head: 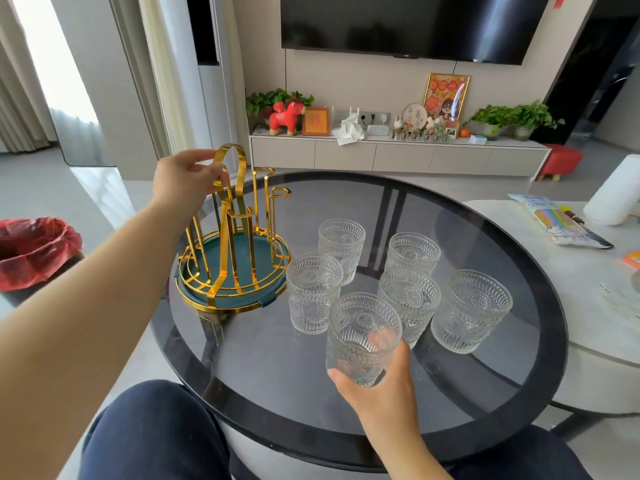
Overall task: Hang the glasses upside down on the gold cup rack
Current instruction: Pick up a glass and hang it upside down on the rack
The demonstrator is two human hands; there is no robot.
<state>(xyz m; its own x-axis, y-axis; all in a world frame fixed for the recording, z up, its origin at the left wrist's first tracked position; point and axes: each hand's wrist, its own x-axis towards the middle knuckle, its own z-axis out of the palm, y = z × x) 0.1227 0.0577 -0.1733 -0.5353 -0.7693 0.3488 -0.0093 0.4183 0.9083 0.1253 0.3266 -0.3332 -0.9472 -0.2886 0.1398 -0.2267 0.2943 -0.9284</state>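
Observation:
The gold cup rack (239, 216) with a teal drip tray stands at the left edge of the round dark glass table (485, 393). My left hand (188, 180) grips the rack's looped top handle. My right hand (382, 379) holds one embossed clear glass (362, 336) upright, near the table's front. Several more matching glasses stand upright on the table: one (313, 292) beside the rack, one (341, 247) behind it, and others (471, 308) to the right. No glass hangs on the rack's pegs.
A white side table (606, 306) with a packet of coloured straws (554, 220) adjoins on the right. A bin with a red liner (34, 251) sits on the floor at left. My knees are under the table's front edge.

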